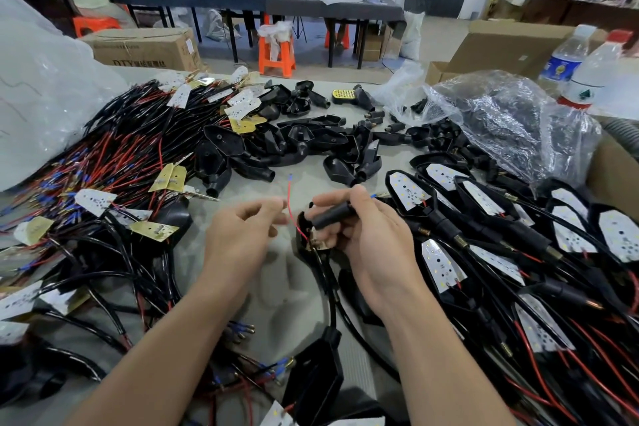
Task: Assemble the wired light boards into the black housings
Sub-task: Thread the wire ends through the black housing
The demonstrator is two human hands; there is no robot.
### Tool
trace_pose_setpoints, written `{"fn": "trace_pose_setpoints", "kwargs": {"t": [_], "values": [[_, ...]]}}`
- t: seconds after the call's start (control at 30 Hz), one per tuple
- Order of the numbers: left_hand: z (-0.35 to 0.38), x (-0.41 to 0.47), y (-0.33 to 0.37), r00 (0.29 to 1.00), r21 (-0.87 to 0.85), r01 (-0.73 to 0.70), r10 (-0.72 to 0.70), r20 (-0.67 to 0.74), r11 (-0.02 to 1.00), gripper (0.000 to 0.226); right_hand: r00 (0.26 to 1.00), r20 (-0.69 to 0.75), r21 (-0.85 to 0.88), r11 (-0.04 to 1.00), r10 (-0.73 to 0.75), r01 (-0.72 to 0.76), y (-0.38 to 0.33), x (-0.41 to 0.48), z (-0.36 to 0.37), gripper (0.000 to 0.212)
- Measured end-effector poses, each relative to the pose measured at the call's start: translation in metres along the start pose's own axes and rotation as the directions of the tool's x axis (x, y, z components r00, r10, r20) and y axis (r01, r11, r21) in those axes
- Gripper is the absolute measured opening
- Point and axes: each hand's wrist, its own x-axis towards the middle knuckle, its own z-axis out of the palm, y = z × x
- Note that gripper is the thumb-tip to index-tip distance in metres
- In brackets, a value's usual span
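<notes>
My right hand (366, 232) grips a black housing (328, 218) by its stem, above the middle of the table. A thin red wire (292, 207) with a blue tip rises from the housing, and my left hand (242, 235) pinches it just to the left. A black cable (326, 273) hangs down from the housing toward me. A light board (320, 244) shows partly under my right fingers. Empty black housings (294, 145) lie piled behind my hands. Wired light boards (103, 166) are heaped on the left. Finished housings with white boards (484, 218) lie in rows on the right.
A crumpled clear plastic bag (511, 121) with more black parts sits at the right rear, and two water bottles (584, 69) stand beyond it. A white bag (41, 97) fills the left edge. Cardboard boxes, orange stools and seated people are across the room.
</notes>
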Motion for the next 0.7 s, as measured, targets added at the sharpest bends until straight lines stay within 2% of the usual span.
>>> {"fn": "trace_pose_setpoints", "kwargs": {"t": [0.07,0.13,0.23,0.3,0.37,0.47,0.53,0.63,0.7], "values": [[0.001,0.0,0.002,0.994,-0.126,0.096,-0.088,0.069,0.987,0.026,0.998,0.051,-0.04,0.999,0.029,-0.027,0.0,-0.001,0.001,0.048],[0.0,-0.001,0.007,0.986,-0.281,0.145,-0.115,0.12,0.949,0.031,0.997,0.069,-0.09,0.995,0.046,-0.04,0.001,-0.002,0.002,0.048],[-0.005,-0.002,0.01,0.974,-0.416,0.209,-0.149,0.171,0.885,0.034,0.999,0.01,-0.133,0.99,0.049,-0.048,0.003,-0.001,0.003,0.048],[-0.012,-0.002,0.013,0.95,-0.477,0.26,-0.134,0.282,0.839,0.028,0.998,-0.047,-0.11,0.993,0.041,-0.046,0.002,0.001,0.004,0.047],[-0.016,-0.005,0.017,0.934,-0.462,0.256,-0.094,0.344,0.849,0.017,0.995,-0.088,-0.007,0.998,0.055,-0.056,0.001,0.002,0.002,0.046],[-0.013,-0.008,0.016,0.977,-0.271,0.134,-0.082,0.196,0.953,0.006,0.992,-0.088,0.122,0.99,0.088,-0.077,-0.002,0.003,-0.001,0.047],[-0.009,-0.009,0.012,0.988,-0.187,0.086,-0.059,0.144,0.979,0.01,0.992,-0.081,0.136,0.987,0.094,-0.082,-0.003,0.003,-0.001,0.048],[-0.008,-0.007,0.01,0.955,-0.191,0.004,0.052,0.291,0.982,0.011,0.993,-0.082,0.118,0.99,0.09,-0.08,-0.002,0.002,-0.001,0.046],[-0.011,-0.006,0.011,0.884,-0.205,-0.036,0.127,0.45,0.978,0.015,0.993,-0.081,0.107,0.991,0.087,-0.079,-0.002,0.002,-0.002,0.046]]}}
